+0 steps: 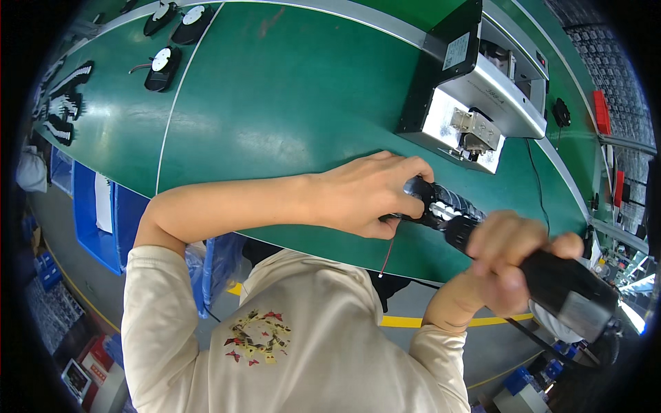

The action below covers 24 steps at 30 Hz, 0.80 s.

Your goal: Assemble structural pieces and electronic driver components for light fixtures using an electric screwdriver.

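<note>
My left hand [375, 195] reaches across the green workbench, fingers curled round a small glossy black part [417, 187]. A thin red wire [387, 258] with a white end hangs from beneath that hand past the bench edge. My right hand [506, 255], slightly blurred, is wrapped round a black corded electric screwdriver [570, 289]. The tool lies tilted, its front end pointing left toward the black part. Where the tool's tip meets the part is hard to make out among shiny dark surfaces and my left fingers.
Beyond my hands stands a silver and black screw feeder machine [475, 96]. Several black housings with white discs [162, 67] lie at the far left, near a black-and-white striped glove [63, 103]. Blue bins [103, 213] sit below the bench's left edge. Red bins [602, 112] are at far right.
</note>
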### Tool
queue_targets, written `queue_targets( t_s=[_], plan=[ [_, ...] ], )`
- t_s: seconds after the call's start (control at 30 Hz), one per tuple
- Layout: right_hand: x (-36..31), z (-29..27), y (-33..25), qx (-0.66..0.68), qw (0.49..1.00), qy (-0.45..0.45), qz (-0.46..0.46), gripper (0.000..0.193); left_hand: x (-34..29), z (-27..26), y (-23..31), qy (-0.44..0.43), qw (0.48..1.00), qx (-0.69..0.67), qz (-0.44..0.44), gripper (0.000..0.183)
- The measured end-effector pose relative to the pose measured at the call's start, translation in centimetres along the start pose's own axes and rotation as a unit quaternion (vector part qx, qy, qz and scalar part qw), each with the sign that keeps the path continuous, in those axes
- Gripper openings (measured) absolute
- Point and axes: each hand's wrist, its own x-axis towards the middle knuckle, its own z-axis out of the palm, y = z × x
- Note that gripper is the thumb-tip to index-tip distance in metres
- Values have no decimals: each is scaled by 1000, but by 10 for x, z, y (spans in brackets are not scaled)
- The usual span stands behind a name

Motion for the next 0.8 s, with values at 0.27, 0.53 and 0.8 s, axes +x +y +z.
queue_targets(
  t_s=[0.27, 0.53, 0.8],
  plan=[
    [7, -18, -31, 2, 988, 103, -117, 58, -16, -98, -7, -65, 993, 82, -47, 40],
    [7, -12, -20, -29, 985, 99, -139, 58, -10, -143, -89, 205, 945, 215, -137, 49],
    [2, -29, -27, -44, 980, 141, -132, 56, 39, -157, -83, 181, 922, 280, -199, 46]
  ],
)
